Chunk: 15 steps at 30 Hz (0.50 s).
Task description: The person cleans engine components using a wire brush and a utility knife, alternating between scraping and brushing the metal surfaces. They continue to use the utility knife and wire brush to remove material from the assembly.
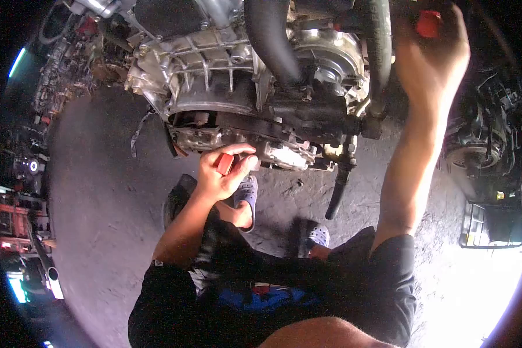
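A large metal engine (214,81) fills the upper middle, with a thick black hose (269,43) curving down over it. My left hand (223,174) is at the lower edge of the engine, its fingers curled round a small red object (225,165), fingertips close to a silver metal part (284,155). My right hand (432,52) is raised at the upper right, beside a grey hose (380,52). Another red object (428,24) shows at this hand; its fingers are dark and partly blurred, so their grip is unclear.
A black pipe end (335,200) hangs below the engine over the grey floor (104,191). Machine parts (475,145) stand at the right, near a black crate (493,226). More parts (58,81) line the left side. My feet in clogs (248,203) are below.
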Each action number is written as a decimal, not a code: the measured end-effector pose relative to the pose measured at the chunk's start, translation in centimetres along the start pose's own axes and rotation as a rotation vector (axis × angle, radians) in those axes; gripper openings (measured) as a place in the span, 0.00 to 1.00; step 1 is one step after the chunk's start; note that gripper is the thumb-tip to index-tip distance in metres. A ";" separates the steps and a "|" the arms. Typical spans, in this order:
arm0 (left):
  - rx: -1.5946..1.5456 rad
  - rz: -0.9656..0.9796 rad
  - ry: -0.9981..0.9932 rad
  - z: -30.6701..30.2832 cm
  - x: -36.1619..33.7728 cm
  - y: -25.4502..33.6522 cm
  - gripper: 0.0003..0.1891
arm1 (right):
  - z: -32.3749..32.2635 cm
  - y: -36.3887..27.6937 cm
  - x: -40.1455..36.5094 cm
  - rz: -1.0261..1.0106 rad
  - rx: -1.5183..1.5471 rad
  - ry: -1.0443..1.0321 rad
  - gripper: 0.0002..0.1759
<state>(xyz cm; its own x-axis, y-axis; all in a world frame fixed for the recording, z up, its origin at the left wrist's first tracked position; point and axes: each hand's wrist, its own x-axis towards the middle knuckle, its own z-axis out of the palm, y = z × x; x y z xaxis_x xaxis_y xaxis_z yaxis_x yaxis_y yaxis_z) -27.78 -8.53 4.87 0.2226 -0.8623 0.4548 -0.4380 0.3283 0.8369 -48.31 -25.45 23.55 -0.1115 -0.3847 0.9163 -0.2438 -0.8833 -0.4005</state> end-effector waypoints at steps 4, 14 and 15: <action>0.040 -0.085 -0.052 -0.1 0.1 1.0 0.09 | 0.4 1.1 0.0 0.070 0.066 0.018 0.12; 0.047 -0.085 -0.036 0.0 0.3 0.3 0.09 | 0.0 2.3 0.2 0.256 0.292 -0.037 0.14; 0.064 -0.085 -0.039 -0.1 0.3 0.3 0.09 | 0.1 2.1 0.0 0.235 0.271 -0.026 0.14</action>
<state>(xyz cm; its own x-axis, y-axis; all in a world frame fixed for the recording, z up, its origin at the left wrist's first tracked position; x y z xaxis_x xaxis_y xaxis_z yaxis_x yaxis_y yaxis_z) -27.81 -8.63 5.28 0.2283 -0.9007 0.3697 -0.4737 0.2290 0.8504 -48.69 -27.37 22.71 -0.1084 -0.5898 0.8002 0.0507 -0.8072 -0.5881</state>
